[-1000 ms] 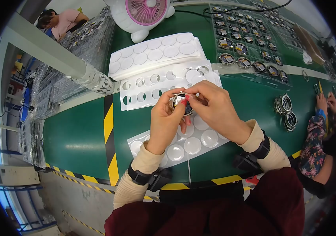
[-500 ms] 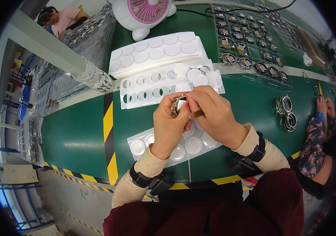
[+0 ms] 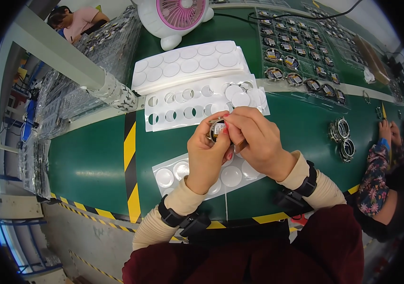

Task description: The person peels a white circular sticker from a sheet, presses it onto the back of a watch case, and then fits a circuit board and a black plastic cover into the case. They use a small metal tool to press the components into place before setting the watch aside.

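With my left hand (image 3: 205,158) I grip the round metal-rimmed part (image 3: 218,131) above the green table (image 3: 88,158), while my right hand (image 3: 260,141) has bent fingers at its rim, and whether these hold something I cannot tell.

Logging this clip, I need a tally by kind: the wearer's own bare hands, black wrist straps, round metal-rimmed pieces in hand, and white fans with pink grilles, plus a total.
Bare hands (left hand, right hand): 2
Black wrist straps: 2
Round metal-rimmed piece in hand: 1
White fan with pink grille: 1
Total: 6
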Available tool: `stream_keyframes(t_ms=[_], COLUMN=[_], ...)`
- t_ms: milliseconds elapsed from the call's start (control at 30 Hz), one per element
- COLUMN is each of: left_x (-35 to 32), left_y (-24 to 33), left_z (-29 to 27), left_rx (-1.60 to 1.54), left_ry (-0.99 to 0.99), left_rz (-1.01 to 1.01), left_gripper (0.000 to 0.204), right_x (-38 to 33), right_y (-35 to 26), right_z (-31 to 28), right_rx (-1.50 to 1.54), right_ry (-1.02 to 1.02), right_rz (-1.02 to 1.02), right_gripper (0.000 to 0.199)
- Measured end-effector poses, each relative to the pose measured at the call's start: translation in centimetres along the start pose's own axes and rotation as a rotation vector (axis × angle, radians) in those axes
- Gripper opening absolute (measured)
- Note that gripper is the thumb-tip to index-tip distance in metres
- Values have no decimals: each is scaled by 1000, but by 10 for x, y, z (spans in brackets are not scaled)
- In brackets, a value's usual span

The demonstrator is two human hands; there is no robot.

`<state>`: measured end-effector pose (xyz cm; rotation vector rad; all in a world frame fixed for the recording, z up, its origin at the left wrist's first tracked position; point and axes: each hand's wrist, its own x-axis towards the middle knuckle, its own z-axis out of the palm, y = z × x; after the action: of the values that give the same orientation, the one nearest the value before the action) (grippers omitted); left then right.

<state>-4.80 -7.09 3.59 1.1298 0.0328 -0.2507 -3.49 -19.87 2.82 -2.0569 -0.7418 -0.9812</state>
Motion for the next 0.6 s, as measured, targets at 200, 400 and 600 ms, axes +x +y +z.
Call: stream_keyframes(t_ms=[200, 400, 600], left_x=[1, 1, 5], left_y=[-6, -2, 1], left_z=[-3, -1, -6], left_rx=[55, 66, -17], left_ry=[-15, -22, -47], left_rz=[77, 152, 27], left_gripper=[29, 26, 21], right_x=[-1, 2, 1], right_y=[5, 3, 2], right_z=[-1, -1, 1], right_rx=[-53, -16, 5], right_ry=[31, 24, 22], right_rz=[-111, -47, -36], right_gripper=[22, 22, 22])
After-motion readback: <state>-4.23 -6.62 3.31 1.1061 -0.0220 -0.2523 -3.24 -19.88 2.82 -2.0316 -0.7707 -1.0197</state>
